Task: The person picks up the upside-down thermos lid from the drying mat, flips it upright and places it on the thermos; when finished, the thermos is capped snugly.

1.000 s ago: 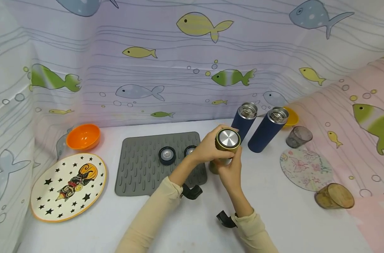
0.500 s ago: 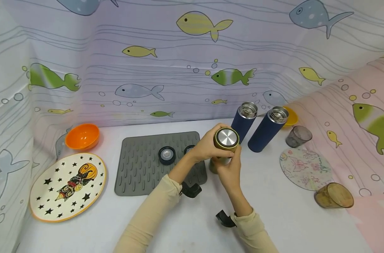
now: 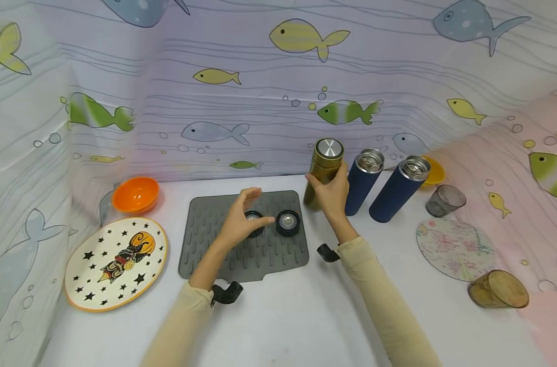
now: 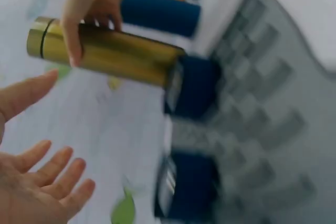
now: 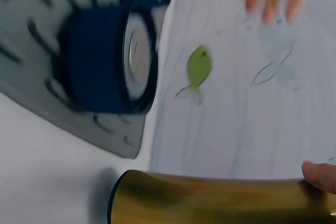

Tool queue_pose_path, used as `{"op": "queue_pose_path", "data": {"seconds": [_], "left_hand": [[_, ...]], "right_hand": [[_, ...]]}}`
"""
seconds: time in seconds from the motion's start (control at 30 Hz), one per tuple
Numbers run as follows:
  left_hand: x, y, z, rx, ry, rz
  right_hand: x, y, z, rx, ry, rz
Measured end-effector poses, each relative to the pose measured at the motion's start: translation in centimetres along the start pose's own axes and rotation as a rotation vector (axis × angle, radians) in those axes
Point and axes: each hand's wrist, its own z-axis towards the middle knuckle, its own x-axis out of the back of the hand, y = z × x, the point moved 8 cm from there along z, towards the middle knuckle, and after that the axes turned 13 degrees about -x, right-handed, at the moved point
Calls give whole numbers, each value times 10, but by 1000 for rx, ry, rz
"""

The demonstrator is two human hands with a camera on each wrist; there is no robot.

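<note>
My right hand (image 3: 333, 196) holds a gold thermos flask (image 3: 323, 171) around its body. The flask stands upright with its steel-topped cap on, at the back of the table just right of the mat. My left hand (image 3: 238, 220) hovers over the grey ridged mat (image 3: 205, 224), its thumb and fingers spread and holding nothing. Two dark blue bottle lids lie upside down on that mat. One lid (image 3: 288, 223) is in full view; the other lid (image 3: 255, 232) is partly covered by my left hand. In the left wrist view the fingers (image 4: 58, 174) are apart from everything.
Two navy flasks without lids stand right of the gold one: the nearer-middle flask (image 3: 363, 181) and the right flask (image 3: 398, 191). Further right are a yellow bowl (image 3: 436, 171), grey glass (image 3: 445, 200), floral board (image 3: 455, 250) and amber glass (image 3: 498, 289). Leftward are an orange bowl (image 3: 136, 196) and star-patterned plate (image 3: 90, 285).
My left hand has let go of the gold flask and moved left over the mat. The right hand has carried the flask back, next to the navy flasks. The head view has shifted slightly.
</note>
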Motion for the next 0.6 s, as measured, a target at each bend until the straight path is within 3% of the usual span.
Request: {"op": "queue_pose_path", "data": {"seconds": [0.17,0.4,0.5,0.6], "left_hand": [[17,-28,-25,98,-79,248],[9,-67,-28,151,-237,459],[4,-74,-24,124,-218,487],[6,-65,-21,67,-132,467]], "right_hand": [[-14,13,13,-51,13,-61],[-17,8,-1,-30,-70,-131],[-7,-1,-23,-9,-101,-185],[-4,-12,-53,48,-183,-185]]}}
